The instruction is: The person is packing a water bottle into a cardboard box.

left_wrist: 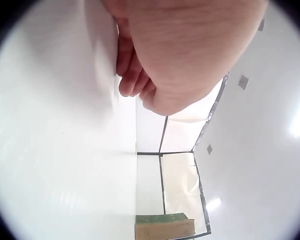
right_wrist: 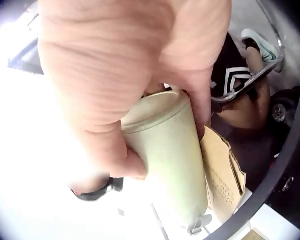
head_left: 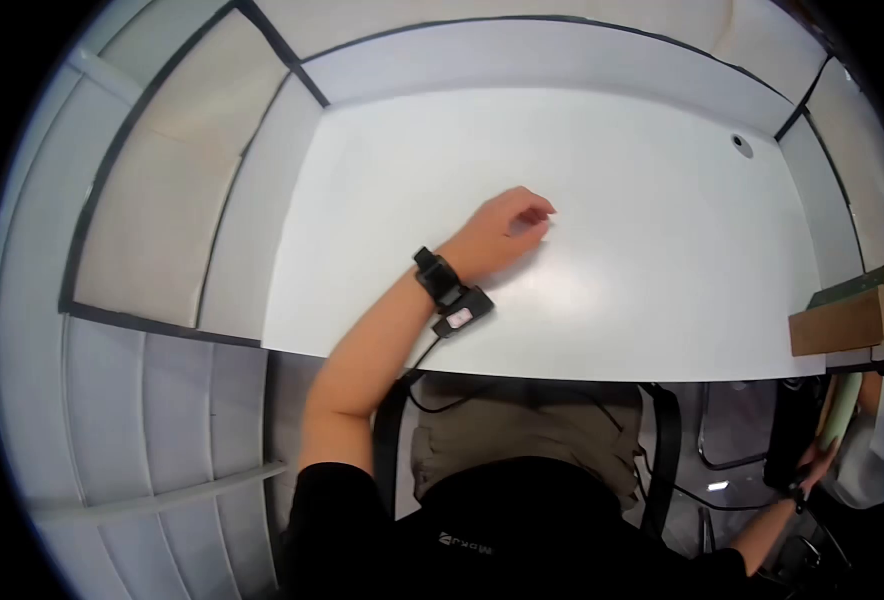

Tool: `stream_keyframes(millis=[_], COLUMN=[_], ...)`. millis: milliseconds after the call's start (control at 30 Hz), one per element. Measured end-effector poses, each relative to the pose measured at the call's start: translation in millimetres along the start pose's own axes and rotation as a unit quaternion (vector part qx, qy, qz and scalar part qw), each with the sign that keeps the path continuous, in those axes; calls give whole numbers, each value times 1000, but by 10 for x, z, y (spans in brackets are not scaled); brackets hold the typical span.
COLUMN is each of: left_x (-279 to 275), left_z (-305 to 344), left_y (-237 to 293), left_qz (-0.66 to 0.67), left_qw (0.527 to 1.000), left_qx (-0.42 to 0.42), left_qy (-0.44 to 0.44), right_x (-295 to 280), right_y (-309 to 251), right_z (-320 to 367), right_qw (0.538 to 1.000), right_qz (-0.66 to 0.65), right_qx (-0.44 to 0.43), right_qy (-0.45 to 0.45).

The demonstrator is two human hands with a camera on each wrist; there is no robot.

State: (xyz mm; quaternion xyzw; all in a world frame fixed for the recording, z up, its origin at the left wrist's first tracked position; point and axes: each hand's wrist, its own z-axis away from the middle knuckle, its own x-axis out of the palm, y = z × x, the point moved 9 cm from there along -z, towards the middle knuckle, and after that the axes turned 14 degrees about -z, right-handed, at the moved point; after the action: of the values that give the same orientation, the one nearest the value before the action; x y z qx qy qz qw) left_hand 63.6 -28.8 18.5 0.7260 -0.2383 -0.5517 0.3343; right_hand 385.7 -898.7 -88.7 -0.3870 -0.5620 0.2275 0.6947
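The right hand (right_wrist: 130, 60) grips a pale green cylinder (right_wrist: 172, 160) off the right near corner of the surface (head_left: 662, 200), below its edge. Its thumb presses 1 side and a finger the opposite side, just behind the flat round end, which faces the palm. The cylinder's long axis runs near to far, leaning slightly right at the far end; its exact tilt cannot be told. A piece of cardboard (right_wrist: 220, 175) stands just beside it. The left hand (head_left: 505, 232) rests mid-surface, pointing far and right, fingers loosely curled, well apart from a brown block (head_left: 840, 322) at the right near corner
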Motion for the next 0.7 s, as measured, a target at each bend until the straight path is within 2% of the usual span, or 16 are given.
stream_keyframes(millis=[67, 167, 233, 300, 333, 400, 467, 500, 567, 600, 667, 700], left_x=[19, 19, 17, 24, 25, 25, 18, 14, 22, 28, 32, 33], left_z=[-10, 7, -2, -1, 3, -4, 8, 10, 14, 16, 16, 8], left_y=[-68, -52, -48, -57, -58, -43, -34, -39, -65, -71, -89, -91], left_qz=[10, 23, 7, 7, 9, 8, 3, 7, 15, 24, 41, 42], left_qw=[1000, 1000, 1000, 1000, 1000, 1000, 999, 999, 999, 999, 998, 998], left_qx=[1, -11, -7, -28, -26, -27, -34, -36, -41, -42, -42, -38], left_qy=[7, 3, 1, -10, -12, -14, -17, -16, -14, -13, -11, -11], right_x=[-389, -600, -506, -444, -452, -191, -155, -95, 0, 664, 1012, 1026], right_y=[-33, 217, 347, 428, 351, 261, 58, -26, -295, -324, -534, -568], right_z=[354, 1014, 1446, 1740, 1825, 2047, 2046, 2032, 1939, 2211, 2233, 2153], right_qw=[991, 966, 944, 916, 917, 874, 856, 815, 820, 777, 787, 844], right_qz=[-44, -231, -303, -385, -371, -444, -473, -536, -520, -560, -523, -430], right_qx=[-123, -105, -132, -83, -102, -40, -60, -18, -72, 16, 52, 9], right_qy=[9, 47, 11, -70, -102, -195, -199, -221, -229, -288, -323, -319])
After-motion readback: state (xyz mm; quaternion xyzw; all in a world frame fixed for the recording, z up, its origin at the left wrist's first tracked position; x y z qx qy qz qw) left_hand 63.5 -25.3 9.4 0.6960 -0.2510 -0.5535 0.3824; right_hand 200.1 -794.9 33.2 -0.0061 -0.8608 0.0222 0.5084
